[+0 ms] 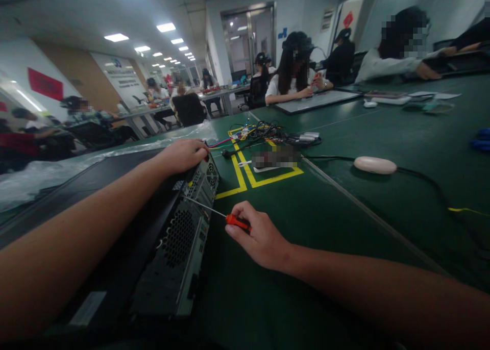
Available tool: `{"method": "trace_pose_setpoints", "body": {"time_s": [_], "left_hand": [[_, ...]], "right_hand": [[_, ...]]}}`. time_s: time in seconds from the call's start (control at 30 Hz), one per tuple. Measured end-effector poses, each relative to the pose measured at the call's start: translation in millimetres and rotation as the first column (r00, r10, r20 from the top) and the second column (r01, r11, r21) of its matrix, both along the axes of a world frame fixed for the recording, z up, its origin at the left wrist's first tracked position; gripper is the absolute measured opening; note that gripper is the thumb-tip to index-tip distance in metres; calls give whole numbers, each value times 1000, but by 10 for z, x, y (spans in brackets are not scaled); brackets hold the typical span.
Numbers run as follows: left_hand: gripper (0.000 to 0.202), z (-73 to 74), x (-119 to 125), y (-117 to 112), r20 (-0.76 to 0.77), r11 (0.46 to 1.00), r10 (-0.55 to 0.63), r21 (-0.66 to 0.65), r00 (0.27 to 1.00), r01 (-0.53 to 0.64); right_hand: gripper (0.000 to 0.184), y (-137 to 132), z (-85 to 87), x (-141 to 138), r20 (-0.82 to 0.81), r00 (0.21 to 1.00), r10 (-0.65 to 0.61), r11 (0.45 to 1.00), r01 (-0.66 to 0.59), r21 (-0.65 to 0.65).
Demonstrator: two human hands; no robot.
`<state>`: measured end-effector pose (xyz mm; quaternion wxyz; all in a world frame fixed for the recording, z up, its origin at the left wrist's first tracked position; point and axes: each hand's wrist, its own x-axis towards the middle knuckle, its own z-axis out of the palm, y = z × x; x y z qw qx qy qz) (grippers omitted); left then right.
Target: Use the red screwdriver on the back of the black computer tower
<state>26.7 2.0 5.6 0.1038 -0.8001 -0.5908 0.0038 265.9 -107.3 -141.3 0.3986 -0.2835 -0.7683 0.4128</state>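
Evidently unfinished, cover [105,172] on — right fingers [243,208] pinch a screwdriver [235,221] at the computer [176,238] under curled left fingers [195,146], whose grip is unclear.

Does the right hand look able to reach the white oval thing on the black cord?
Probably yes: nothing tall seems to stand on the green table between the right hand and the white oval thing, though that hand holds a screwdriver.

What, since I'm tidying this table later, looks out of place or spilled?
Black cables look untidy: they lie in a tangled heap, partly over the yellow tape, beyond the computer case. No spill stands out.
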Motion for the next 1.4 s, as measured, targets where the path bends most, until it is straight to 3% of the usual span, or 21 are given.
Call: {"method": "trace_pose_setpoints", "body": {"time_s": [1.4], "left_hand": [[61,-13,-20,12,11,1000,2,0,1000,-2]], "right_hand": [[17,-6,18,-3,-9,1000,25,999,-25,20]]}}
